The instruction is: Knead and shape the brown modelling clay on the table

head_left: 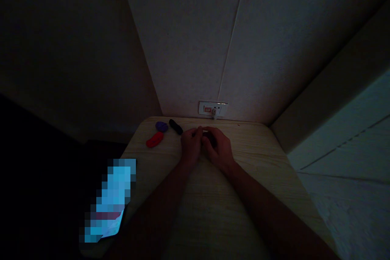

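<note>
My left hand [191, 143] and my right hand [220, 146] meet over the far part of the wooden table, fingertips touching. Between them is a dark lump [211, 138], mostly covered by the fingers; the dim light hides what it is. The right fingers and thumb curl round it. My left fingers are closed against its near side, and what they pinch is hidden. Just left of that hand lies a black stick-shaped piece [176, 126]. Beyond it are a purple lump [161, 126] and a red elongated piece [155, 139], both like modelling clay.
A lit phone-like screen [112, 199], partly pixelated, sits at the table's left edge. Behind the table [258, 150] stands a wall with a socket and switch plate [212, 108], a plug in it. A pale panelled surface [341, 142] borders the right side.
</note>
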The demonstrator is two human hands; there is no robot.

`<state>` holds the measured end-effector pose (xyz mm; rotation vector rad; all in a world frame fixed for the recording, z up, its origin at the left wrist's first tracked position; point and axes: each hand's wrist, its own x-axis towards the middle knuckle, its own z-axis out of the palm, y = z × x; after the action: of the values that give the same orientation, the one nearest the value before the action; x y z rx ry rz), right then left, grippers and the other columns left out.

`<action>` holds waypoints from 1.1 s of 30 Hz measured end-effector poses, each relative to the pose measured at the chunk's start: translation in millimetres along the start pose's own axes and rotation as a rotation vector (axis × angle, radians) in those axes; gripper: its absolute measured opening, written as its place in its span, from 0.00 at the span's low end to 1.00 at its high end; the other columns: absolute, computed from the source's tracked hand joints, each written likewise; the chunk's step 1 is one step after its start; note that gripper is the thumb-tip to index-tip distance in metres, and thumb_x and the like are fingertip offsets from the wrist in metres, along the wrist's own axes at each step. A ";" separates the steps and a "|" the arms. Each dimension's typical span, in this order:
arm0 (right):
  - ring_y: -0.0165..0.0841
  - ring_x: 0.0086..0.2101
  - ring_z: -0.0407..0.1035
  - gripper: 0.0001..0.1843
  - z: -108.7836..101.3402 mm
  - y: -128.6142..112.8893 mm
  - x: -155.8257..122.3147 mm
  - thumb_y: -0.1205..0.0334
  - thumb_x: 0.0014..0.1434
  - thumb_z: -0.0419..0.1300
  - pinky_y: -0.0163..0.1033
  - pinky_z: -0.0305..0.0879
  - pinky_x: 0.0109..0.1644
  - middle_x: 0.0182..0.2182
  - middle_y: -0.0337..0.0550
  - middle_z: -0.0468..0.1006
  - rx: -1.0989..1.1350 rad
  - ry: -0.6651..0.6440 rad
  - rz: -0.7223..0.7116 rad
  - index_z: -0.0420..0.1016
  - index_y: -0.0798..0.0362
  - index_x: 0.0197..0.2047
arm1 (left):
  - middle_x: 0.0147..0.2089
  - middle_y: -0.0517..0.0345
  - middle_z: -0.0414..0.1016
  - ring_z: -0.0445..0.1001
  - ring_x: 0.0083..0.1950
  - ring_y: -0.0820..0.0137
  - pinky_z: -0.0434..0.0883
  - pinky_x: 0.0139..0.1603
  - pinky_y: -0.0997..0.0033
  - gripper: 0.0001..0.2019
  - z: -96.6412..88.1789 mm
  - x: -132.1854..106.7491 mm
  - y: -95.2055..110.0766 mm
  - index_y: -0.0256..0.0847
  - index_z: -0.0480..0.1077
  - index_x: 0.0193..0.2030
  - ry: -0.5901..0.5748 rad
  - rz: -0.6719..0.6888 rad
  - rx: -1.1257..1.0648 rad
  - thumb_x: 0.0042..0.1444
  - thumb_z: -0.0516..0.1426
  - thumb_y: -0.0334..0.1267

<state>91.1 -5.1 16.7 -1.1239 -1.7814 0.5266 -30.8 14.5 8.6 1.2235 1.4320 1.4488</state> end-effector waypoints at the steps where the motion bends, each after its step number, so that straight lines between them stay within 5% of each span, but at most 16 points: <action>1: 0.41 0.49 0.76 0.21 0.4 -0.4 -0.2 0.51 0.66 0.57 0.44 0.71 0.55 0.50 0.52 0.82 -0.004 -0.015 -0.024 0.76 0.52 0.57 | 0.23 0.60 0.68 0.65 0.26 0.71 0.62 0.28 0.71 0.19 -0.1 0.8 -0.5 0.39 0.70 0.23 -0.005 -0.008 -0.019 0.60 0.55 0.50; 4: 0.42 0.49 0.77 0.20 1.6 -1.2 -0.6 0.52 0.67 0.56 0.46 0.71 0.55 0.51 0.52 0.83 -0.014 -0.040 -0.039 0.76 0.51 0.57 | 0.22 0.61 0.66 0.65 0.26 0.71 0.61 0.28 0.71 0.20 0.6 2.3 -2.1 0.40 0.69 0.23 -0.008 -0.022 -0.066 0.58 0.56 0.52; 14: 0.34 0.27 0.74 0.20 0.7 -0.1 1.8 0.46 0.68 0.57 0.36 0.65 0.33 0.27 0.43 0.82 -0.048 0.063 0.132 0.80 0.53 0.39 | 0.25 0.63 0.64 0.65 0.27 0.71 0.67 0.31 0.71 0.17 5.8 -3.7 -1.0 0.43 0.61 0.25 -0.035 0.025 -0.117 0.63 0.50 0.48; 26: 0.32 0.23 0.65 0.31 -4.5 12.2 9.4 0.42 0.69 0.50 0.37 0.54 0.29 0.19 0.40 0.73 -0.023 0.216 0.316 0.75 0.54 0.24 | 0.40 0.52 0.78 0.75 0.43 0.65 0.70 0.50 0.65 0.10 9.1 -16.4 6.0 0.42 0.71 0.39 -0.211 0.383 0.257 0.69 0.50 0.40; 33: 0.32 0.21 0.64 0.36 -3.5 12.3 10.2 0.39 0.69 0.48 0.37 0.52 0.26 0.17 0.42 0.74 0.018 0.183 0.357 0.72 0.54 0.19 | 0.34 0.54 0.78 0.76 0.36 0.66 0.68 0.42 0.67 0.16 7.7 -17.6 8.6 0.41 0.71 0.34 -0.194 0.299 0.349 0.69 0.52 0.47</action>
<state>98.4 9.3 14.2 -1.4405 -1.4232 0.6267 -17.8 -1.0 14.4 1.8093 1.4516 1.2558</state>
